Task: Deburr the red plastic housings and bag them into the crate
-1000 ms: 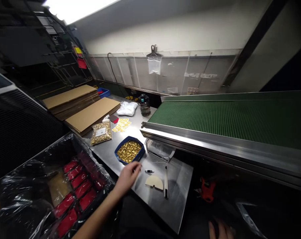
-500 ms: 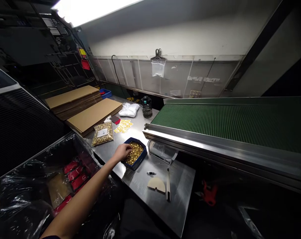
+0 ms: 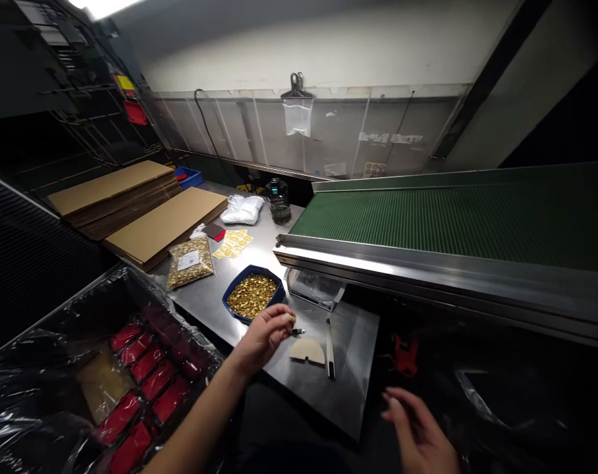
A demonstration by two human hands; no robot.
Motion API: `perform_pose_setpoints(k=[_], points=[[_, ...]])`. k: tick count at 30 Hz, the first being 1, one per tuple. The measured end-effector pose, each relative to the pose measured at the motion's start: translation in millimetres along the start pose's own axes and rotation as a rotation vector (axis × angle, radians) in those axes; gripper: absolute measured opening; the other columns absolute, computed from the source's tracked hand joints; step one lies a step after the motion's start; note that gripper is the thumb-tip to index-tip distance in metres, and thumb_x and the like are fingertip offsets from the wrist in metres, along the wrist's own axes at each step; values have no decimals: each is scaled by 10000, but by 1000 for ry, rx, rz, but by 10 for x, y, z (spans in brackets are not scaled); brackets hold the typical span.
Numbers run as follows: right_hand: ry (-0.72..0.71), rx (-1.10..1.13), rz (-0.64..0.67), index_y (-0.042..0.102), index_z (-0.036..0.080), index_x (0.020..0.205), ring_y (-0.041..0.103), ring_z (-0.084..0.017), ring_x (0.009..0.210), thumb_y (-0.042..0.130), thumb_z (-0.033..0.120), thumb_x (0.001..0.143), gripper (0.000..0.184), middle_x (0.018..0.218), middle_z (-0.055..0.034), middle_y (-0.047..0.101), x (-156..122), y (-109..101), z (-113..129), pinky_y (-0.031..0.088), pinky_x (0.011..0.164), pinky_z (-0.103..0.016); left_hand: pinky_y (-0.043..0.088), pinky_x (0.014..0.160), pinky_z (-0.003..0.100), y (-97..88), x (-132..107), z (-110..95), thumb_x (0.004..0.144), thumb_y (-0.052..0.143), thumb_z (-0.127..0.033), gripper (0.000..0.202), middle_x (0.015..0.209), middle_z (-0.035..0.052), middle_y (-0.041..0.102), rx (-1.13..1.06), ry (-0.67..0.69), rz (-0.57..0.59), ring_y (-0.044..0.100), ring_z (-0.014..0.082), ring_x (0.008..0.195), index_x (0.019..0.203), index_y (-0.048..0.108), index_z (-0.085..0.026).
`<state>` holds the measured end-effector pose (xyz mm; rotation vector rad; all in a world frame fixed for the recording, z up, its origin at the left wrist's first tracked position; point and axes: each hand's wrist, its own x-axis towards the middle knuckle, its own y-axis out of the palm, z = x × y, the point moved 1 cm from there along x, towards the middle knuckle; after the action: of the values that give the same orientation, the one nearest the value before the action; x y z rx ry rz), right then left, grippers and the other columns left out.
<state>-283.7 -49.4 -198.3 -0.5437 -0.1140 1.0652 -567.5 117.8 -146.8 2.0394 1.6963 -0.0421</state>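
My left hand [image 3: 267,337] is closed in a pinch on a small gold-coloured piece [image 3: 292,317], just past the front right corner of a blue tray [image 3: 226,304]. Many small gold-coloured pieces [image 3: 252,295] fill the tray. My right hand [image 3: 420,431] is beyond the table's right front edge, its fingers loosely bent and apart, with nothing visible in them. Nearest to the left fingers on the metal table [image 3: 346,408] lie a small dark metal part [image 3: 298,332], a cream half-round piece [image 3: 307,351] and a utility knife [image 3: 330,349].
A green ribbed conveyor [image 3: 378,220] rises at the right. Cardboard stacks [image 3: 165,220], a labelled bag of gold pieces [image 3: 190,262], yellow sticker sheets [image 3: 234,243], a white packet [image 3: 242,209] and a dark jug [image 3: 278,201] stand behind. A plastic-lined box [image 3: 126,283] holds several red packs [image 3: 155,382].
My left hand has come out of the blue tray and moved right, with a small gold-coloured piece in its fingers. My right hand has entered at the lower right. The view has shifted.
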Motion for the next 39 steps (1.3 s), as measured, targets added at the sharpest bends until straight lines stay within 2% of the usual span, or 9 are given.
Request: perform_pose_setpoints(k=[1,4,7,10,14,21,30,35,39], points=[[-114,40,69,724,269,1053,754,-258,766,659,548,859,346,865,-51,761,-29,84,261,613,611,-297,442,645,182,195,-106,91,723,851,-400,371,824,23,638,-65,-33,42,550,73,688,905,651,-146],[-444,114,72,695,268,1077,727,-198,859,635,356,947,168,990,-31,737,-76,263,883,599,756,-268,434,660,178,686,-366,322,748,847,-375,326,838,28,643,-207,-126,147,558,74,713,907,666,-155],[-549,148,74,673,265,1041,691,-162,870,644,262,959,87,956,-10,692,-62,286,1123,574,762,-239,441,680,181,966,-510,464,774,845,-353,271,826,14,645,-318,-175,177,593,91,765,901,683,-178],[-542,169,45,668,253,997,669,-149,848,651,209,957,62,920,-5,662,-56,185,1098,559,734,-229,455,679,182,1076,-563,544,765,866,-296,222,831,18,680,-371,-193,152,623,99,765,890,726,-177],[-564,147,-23,677,254,1010,668,-156,827,638,156,956,119,898,-11,658,-80,35,1011,560,703,-234,470,654,176,1161,-574,590,764,870,-264,179,799,23,720,-305,-166,153,614,79,684,887,776,-175],[-608,15,-117,657,241,1075,662,-189,897,622,143,944,168,966,-54,642,-99,-102,932,573,776,-289,506,621,197,1332,-571,655,762,869,-317,195,768,34,744,-265,-187,199,628,96,632,901,796,-201],[-603,56,-148,654,238,1046,663,-186,951,603,133,940,157,993,-50,650,-116,-199,885,561,836,-285,531,714,192,1363,-545,535,789,838,-219,105,882,36,754,-61,-40,246,681,129,794,869,774,-193],[-371,203,-96,654,249,1037,694,-152,880,626,217,954,94,952,-10,696,-124,-260,779,575,789,-224,513,714,206,1379,-534,489,796,831,-221,137,871,35,732,-38,-63,262,676,142,815,887,735,-184],[-252,310,-2,680,255,1123,712,-159,874,628,279,964,169,1018,-29,715,-113,-295,713,598,741,-215,483,689,192,1385,-536,437,819,812,-263,137,830,22,703,62,-62,299,627,118,762,901,737,-184]])
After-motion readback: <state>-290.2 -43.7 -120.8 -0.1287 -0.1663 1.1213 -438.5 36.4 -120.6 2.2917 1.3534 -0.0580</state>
